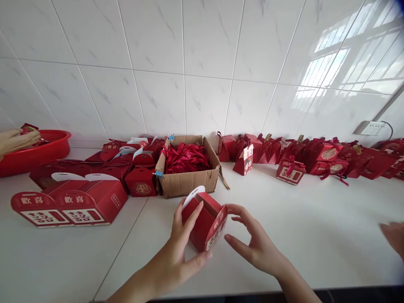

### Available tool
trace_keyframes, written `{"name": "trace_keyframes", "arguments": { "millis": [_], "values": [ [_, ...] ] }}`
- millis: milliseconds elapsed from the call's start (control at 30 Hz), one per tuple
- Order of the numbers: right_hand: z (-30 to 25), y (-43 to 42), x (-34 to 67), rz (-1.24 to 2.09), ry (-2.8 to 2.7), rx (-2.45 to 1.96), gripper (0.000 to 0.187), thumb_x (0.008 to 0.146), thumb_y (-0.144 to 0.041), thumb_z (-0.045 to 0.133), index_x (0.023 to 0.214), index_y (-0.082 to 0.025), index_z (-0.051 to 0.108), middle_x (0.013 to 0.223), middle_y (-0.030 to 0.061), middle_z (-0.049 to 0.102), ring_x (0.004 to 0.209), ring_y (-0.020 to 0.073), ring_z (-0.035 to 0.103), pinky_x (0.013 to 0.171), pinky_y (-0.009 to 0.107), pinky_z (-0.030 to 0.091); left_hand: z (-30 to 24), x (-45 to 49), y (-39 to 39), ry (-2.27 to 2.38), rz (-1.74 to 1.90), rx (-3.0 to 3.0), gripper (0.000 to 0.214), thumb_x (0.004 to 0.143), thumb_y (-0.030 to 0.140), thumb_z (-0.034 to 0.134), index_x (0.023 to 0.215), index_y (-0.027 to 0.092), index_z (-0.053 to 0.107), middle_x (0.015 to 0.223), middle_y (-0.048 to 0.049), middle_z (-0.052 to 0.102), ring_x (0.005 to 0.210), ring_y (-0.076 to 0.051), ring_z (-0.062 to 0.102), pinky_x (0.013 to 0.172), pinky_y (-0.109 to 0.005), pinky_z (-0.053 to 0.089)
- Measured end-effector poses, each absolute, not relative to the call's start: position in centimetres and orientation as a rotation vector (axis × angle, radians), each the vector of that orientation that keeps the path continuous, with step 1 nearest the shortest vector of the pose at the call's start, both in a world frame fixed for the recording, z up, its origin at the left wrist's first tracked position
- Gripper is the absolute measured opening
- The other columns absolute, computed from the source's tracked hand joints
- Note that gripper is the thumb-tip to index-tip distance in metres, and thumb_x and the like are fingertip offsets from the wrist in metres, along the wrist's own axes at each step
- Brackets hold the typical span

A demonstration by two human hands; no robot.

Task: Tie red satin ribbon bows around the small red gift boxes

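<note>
A red paper gift box [200, 225] stands on the counter in front of me, its top flaps raised: a white-backed one on the far side and a printed one on the right. My left hand [176, 254] is round its left side, fingers on the upper edge and thumb by the lower front corner. With fingertips at the printed flap, my right hand [254, 244] is open, thumb apart from the box. Just behind stands a cardboard carton [187, 185] full of dark red ribbons [189, 158].
Two red boxes [110, 204] with raised flaps stand at left, more behind them. Ribbon-tied boxes [290, 170] line the tiled wall at right. Another person's hand [19, 141] is over a red basin [53, 147] at far left; a blurred hand [393, 235] shows at the right edge.
</note>
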State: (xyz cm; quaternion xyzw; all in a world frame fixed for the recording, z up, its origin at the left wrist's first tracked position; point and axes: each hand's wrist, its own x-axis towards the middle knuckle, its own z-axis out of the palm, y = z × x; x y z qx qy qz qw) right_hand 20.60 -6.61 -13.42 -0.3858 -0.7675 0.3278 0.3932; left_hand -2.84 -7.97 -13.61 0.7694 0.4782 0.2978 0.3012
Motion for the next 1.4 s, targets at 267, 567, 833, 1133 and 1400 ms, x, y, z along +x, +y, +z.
{"name": "trace_keyframes", "arguments": {
  "millis": [267,567,833,1133,1400],
  "values": [
    [-13.8,-5.7,19.7,0.650,-2.007,-0.988,0.032,0.086,-0.016,0.052,0.115,-0.026,0.047,0.109,0.0041,0.061,0.098,0.0179,0.055,0.086,0.033,0.047,-14.8,-2.8,-2.8,1.071,0.800,2.207,0.085,0.075,0.043,0.069,0.145,0.040,0.021,0.149,0.0044,-0.033,0.143,-0.036,0.005,0.111,-0.049,0.032],
    [-12.3,-4.1,19.5,0.733,-2.047,-1.018,0.013,0.089,-0.028,0.053,0.100,-0.022,0.057,0.091,0.0016,0.065,0.081,0.0145,0.055,0.075,0.027,0.047,-15.5,-3.4,0.1,0.755,0.951,2.151,0.053,0.071,0.039,0.075,0.120,0.028,0.060,0.154,-0.0025,0.000,0.137,-0.033,0.030,0.109,-0.043,0.036],
    [-6.3,0.3,18.5,0.757,-2.137,-1.039,0.036,0.094,-0.040,0.042,0.076,-0.017,0.064,0.069,0.0023,0.065,0.063,0.0126,0.057,0.058,0.024,0.045,-16.4,-4.1,-0.4,0.796,1.061,2.176,0.055,0.066,0.039,0.078,0.117,0.029,0.063,0.153,-0.0063,0.007,0.136,-0.038,0.028,0.110,-0.054,0.028],
    [-3.1,15.0,9.7,0.265,-2.170,-1.332,0.013,0.084,-0.023,0.059,0.085,-0.015,0.070,0.091,0.0080,0.071,0.088,0.0211,0.063,0.082,0.033,0.048,-16.7,-4.1,-0.2,0.755,1.027,2.112,0.062,0.060,0.052,0.077,0.116,0.029,0.065,0.146,-0.0084,0.017,0.132,-0.041,0.030,0.107,-0.055,0.031],
    [-5.3,19.1,6.2,0.339,-2.301,-1.536,0.030,0.091,-0.032,0.054,0.117,-0.017,0.055,0.119,0.0085,0.057,0.100,0.0203,0.059,0.084,0.040,0.052,-16.8,-4.1,0.0,0.784,0.999,2.113,0.063,0.057,0.050,0.079,0.115,0.031,0.066,0.145,-0.0075,0.015,0.132,-0.041,0.030,0.108,-0.055,0.029]
  ]
}}
